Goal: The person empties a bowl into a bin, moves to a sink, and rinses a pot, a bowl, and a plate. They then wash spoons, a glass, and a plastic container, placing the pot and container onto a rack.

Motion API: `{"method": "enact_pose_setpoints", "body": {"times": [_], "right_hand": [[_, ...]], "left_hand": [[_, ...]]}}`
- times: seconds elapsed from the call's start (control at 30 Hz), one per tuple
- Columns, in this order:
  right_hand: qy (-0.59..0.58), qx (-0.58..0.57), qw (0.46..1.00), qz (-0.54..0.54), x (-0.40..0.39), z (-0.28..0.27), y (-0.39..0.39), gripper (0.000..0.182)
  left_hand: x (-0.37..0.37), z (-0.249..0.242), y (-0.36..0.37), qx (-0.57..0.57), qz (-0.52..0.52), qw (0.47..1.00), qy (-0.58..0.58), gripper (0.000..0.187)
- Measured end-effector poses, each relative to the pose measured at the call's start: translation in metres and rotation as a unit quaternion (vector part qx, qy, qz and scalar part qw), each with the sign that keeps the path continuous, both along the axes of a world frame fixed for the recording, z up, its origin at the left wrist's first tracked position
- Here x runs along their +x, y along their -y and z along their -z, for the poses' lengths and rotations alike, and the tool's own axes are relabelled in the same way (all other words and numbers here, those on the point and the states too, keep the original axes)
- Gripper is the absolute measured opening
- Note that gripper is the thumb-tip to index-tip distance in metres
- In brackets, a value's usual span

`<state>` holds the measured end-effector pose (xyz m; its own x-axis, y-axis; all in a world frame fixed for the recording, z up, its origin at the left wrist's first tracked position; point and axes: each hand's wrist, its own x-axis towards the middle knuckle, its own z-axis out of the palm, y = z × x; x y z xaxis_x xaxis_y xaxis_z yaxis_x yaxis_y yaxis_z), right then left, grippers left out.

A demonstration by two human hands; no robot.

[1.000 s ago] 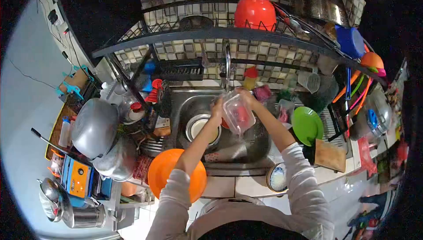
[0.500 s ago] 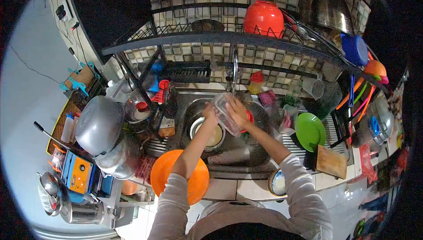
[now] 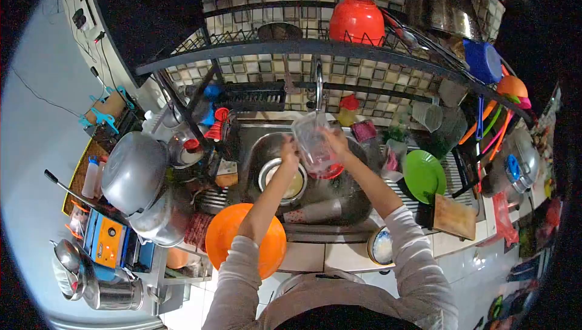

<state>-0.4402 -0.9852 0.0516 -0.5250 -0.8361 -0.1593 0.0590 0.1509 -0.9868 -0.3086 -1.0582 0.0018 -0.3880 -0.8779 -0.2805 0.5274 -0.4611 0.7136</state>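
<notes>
Two hands, left hand [image 3: 290,148] and right hand [image 3: 336,139], clasp a clear plastic container [image 3: 310,138], now raised upright under the curved steel tap [image 3: 317,84].

Two hands [image 3: 291,147] [image 3: 337,141], one clear container [image 3: 312,142]

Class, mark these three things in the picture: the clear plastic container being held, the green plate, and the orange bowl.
clear plastic container [image 3: 312,139], head view, on its see-through side wall.
green plate [image 3: 423,176], head view, on its middle.
orange bowl [image 3: 224,233], head view, on its left part, beside the sleeve.
</notes>
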Motion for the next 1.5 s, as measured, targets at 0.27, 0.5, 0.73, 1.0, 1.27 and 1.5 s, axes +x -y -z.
{"method": "enact_pose_setpoints", "body": {"times": [0.27, 0.5, 0.73, 1.0, 1.27, 1.5], "right_hand": [[-0.104, 0.052, 0.960, 0.256, -0.014, 0.019, 0.001, 0.065], [-0.095, 0.022, 0.961, 0.260, -0.016, 0.023, 0.000, 0.071], [-0.402, -0.154, 0.901, 0.059, 0.022, -0.008, -0.027, 0.044], [-0.571, -0.158, 0.787, -0.171, 0.013, 0.006, -0.033, 0.030], [-0.291, -0.098, 0.885, -0.350, -0.011, -0.034, 0.028, 0.030], [-0.579, 0.062, 0.741, -0.335, 0.004, -0.033, 0.061, 0.023]], "left_hand": [[-0.028, 0.021, -0.044, -0.212, -0.003, 0.956, 0.205, 0.039], [-0.020, 0.015, -0.053, -0.211, 0.070, 0.964, 0.145, 0.037], [-0.004, -0.003, -0.030, 0.083, 0.215, 0.969, 0.092, 0.078], [0.021, -0.035, -0.015, -0.043, 0.259, 0.963, -0.055, 0.072], [0.030, 0.013, 0.000, -0.063, 0.240, 0.965, 0.078, 0.056], [0.047, 0.010, -0.001, -0.047, 0.218, 0.972, 0.073, 0.066]]}}
